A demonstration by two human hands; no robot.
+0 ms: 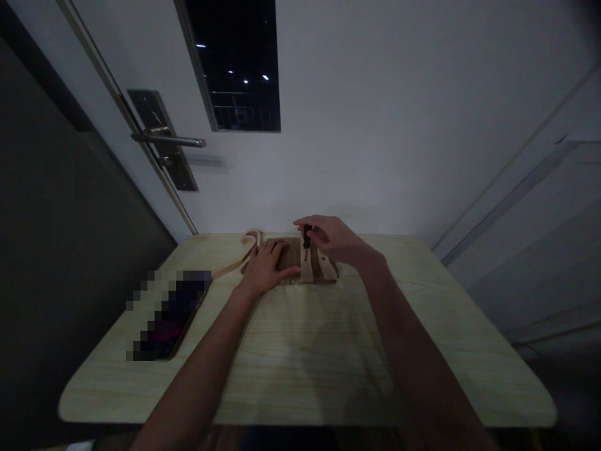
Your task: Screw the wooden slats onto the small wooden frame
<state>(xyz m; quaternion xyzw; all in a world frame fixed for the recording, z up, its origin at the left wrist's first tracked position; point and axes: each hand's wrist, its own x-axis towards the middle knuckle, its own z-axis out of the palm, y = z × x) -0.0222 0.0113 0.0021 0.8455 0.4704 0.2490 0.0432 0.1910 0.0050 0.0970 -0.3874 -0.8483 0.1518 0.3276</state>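
A flat brown board-like piece (290, 255) lies near the table's far edge, with pale wood-coloured strips (306, 270) across its right part. On its left part rests my left hand (267, 266), fingers laid over the surface and thumb stretched toward the nearest strip. Between the fingers of my right hand (331, 237) is a small screwdriver with a black handle (307, 237). Its shaft points down at that strip; whether the tip touches it I cannot tell. A curled pale strip (251, 240) sits just beyond my left hand.
On the left of the pale wooden table (291, 369) lies a phone (176, 316), partly blurred out. Behind the table stands a white door (357, 125) with a metal handle (173, 140) and a dark window (239, 62). The table's front corners are rounded.
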